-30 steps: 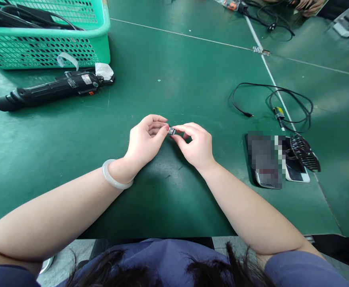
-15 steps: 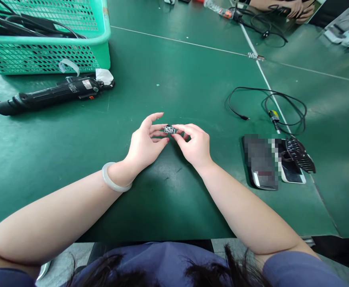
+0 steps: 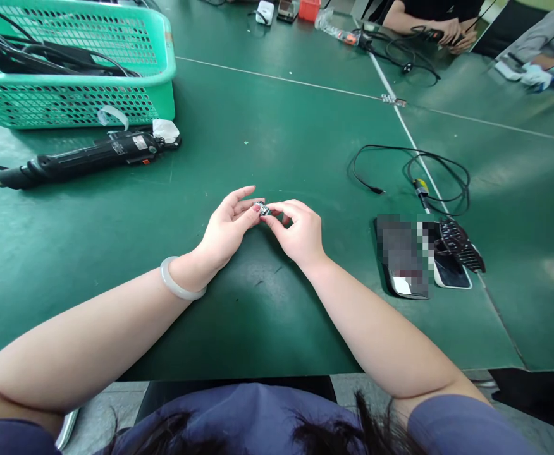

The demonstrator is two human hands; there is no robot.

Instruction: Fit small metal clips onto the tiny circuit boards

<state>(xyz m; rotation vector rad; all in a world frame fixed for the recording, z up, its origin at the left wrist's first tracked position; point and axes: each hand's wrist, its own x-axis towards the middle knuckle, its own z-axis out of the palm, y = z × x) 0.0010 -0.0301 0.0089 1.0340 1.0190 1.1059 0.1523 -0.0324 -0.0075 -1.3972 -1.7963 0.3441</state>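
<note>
A small circuit board [image 3: 262, 209] is held between my two hands above the green table [image 3: 277, 322]. My left hand [image 3: 227, 226], with a pale bangle [image 3: 177, 281] on its wrist, has its thumb pressed on the board's left part and fingers behind it. The index finger of that hand sticks up and away. From the right, my right hand [image 3: 298, 229] pinches the board's edge between thumb and fingertips. My fingertips cover parts of the board.
At the left lies a black electric screwdriver [image 3: 87, 158] before a green basket [image 3: 163, 69] of cables. To the right are a black cable [image 3: 419, 150], two phones [image 3: 405, 253] [image 3: 452, 272] and a black hair clip [image 3: 461, 243]. Other people's hands [image 3: 455, 35] are at the far right.
My left thumb has closed onto the circuit board, which was held by the right fingertips with the left thumb apart. The board is now tilted. The camera view has shifted slightly.
</note>
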